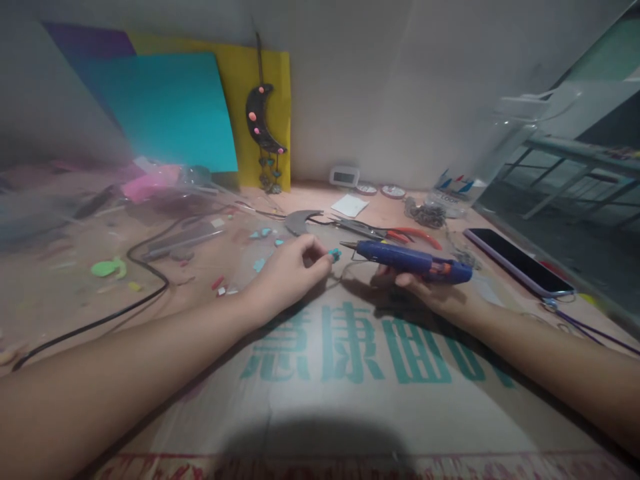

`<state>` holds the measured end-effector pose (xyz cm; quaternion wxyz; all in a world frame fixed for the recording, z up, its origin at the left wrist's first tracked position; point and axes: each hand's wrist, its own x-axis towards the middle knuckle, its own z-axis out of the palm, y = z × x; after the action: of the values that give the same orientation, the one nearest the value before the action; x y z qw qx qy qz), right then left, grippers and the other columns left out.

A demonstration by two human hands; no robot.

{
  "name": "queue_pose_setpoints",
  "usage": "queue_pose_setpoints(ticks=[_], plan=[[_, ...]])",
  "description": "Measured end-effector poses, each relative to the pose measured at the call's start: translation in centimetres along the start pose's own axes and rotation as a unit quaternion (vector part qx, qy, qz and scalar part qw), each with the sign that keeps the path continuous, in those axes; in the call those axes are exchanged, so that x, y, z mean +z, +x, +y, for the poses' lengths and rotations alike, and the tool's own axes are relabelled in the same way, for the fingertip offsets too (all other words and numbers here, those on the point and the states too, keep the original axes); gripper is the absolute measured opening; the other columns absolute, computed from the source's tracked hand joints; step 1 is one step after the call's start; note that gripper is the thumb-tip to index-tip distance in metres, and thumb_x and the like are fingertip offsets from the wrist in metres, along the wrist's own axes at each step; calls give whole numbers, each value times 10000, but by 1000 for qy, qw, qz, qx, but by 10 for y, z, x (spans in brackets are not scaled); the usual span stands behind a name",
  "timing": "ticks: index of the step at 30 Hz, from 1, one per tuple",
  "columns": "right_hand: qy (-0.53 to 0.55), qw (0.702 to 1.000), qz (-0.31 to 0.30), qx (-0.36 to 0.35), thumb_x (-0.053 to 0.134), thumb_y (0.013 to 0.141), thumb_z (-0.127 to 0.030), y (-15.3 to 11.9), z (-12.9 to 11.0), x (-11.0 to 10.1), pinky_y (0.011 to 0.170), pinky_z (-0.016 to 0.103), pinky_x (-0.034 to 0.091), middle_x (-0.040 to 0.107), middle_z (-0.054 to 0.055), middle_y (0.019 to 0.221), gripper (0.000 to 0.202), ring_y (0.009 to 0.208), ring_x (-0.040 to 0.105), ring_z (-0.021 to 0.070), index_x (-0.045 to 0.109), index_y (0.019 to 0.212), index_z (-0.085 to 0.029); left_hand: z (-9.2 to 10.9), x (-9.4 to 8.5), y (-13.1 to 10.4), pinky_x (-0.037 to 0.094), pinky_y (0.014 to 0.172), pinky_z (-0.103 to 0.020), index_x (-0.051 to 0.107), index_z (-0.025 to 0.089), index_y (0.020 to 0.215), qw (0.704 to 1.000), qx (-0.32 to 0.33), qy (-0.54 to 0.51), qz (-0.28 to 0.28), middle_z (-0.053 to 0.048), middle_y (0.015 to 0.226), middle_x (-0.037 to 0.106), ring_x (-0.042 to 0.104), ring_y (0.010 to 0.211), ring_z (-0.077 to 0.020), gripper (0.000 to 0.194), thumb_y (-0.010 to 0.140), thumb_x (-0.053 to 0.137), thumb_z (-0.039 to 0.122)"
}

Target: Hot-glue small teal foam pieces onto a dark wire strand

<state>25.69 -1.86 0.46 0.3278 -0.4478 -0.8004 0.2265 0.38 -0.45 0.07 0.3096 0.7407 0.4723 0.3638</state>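
Observation:
My right hand (425, 290) is wrapped round a blue glue gun (405, 258), its metal nozzle pointing left. Between the thumb and fingers of my left hand (300, 267) is a small turquoise piece (335, 255), just left of the nozzle tip and apart from it. Its exact shape is too small to make out. Beyond my left hand lies a grey crescent moon shape (299, 222) with a dark cord. Several light-blue bits (260, 233) are scattered to the left of that hand.
Pliers (360, 230) with red handles lie behind the glue gun. A phone (517, 261) rests at right, near a chain heap (425, 213) and a clear cup (453, 193). A black cable (145, 263) curves across the left. A decorated dark moon (260, 120) hangs before yellow card (280, 73).

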Motion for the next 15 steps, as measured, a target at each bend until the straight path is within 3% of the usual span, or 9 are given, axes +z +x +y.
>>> queue_pose_setpoints(ticks=[6, 15], plan=[[-83, 996, 41, 16, 666, 748, -532, 0, -6, 1, 615, 327, 500, 612, 34, 699, 320, 659, 584, 198, 591, 698, -225, 1, -1, -2, 386, 629, -259, 543, 180, 752, 1000, 19, 13, 9, 13, 734, 612, 554, 691, -142, 119, 828, 518, 269], [-94, 992, 87, 20, 704, 695, -487, 2, -7, 3, 663, 364, 530, 598, 42, 711, 272, 698, 579, 223, 580, 708, -245, 5, -1, -3, 389, 652, -267, 543, 178, 736, 998, 47, 41, 17, 5, 747, 626, 559, 704, -149, 102, 816, 524, 238]])
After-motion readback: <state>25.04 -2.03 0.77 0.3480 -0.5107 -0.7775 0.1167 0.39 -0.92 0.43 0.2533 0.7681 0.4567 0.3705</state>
